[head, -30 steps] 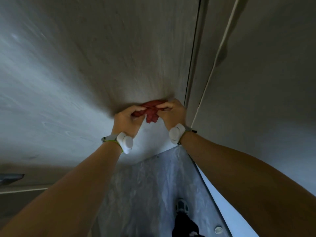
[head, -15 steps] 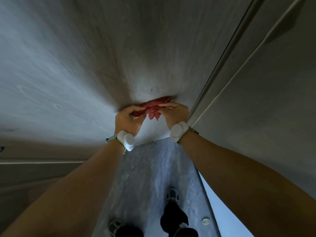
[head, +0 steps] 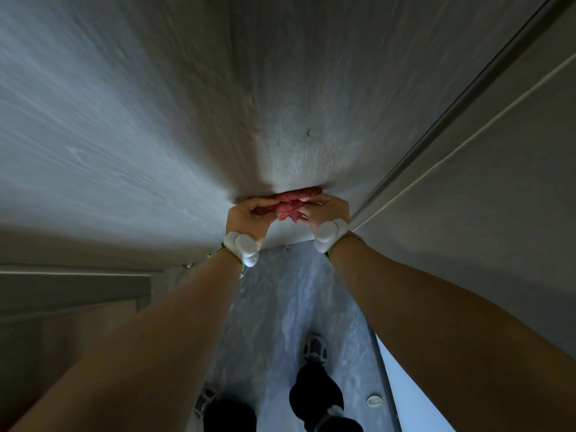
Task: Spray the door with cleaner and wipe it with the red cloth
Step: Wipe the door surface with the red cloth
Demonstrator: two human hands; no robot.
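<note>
A grey wood-grain door (head: 193,113) fills the upper part of the head view. The red cloth (head: 294,201), bunched up, is pressed flat against the door's lower part. My left hand (head: 247,218) grips the cloth's left side and my right hand (head: 324,210) grips its right side; the two hands sit close together. Both wrists carry white bands. No spray bottle is in view.
The door frame and a wall (head: 486,157) run along the right. A grey marbled floor (head: 280,313) lies below, with my two shoes (head: 315,350) on it. A small round doorstop (head: 374,400) sits on the floor at the right. A ledge (head: 74,275) is at the left.
Both hands with the cloth have stayed low on the door while my view tilted down and shifted; both feet and the left ledge have come into sight.
</note>
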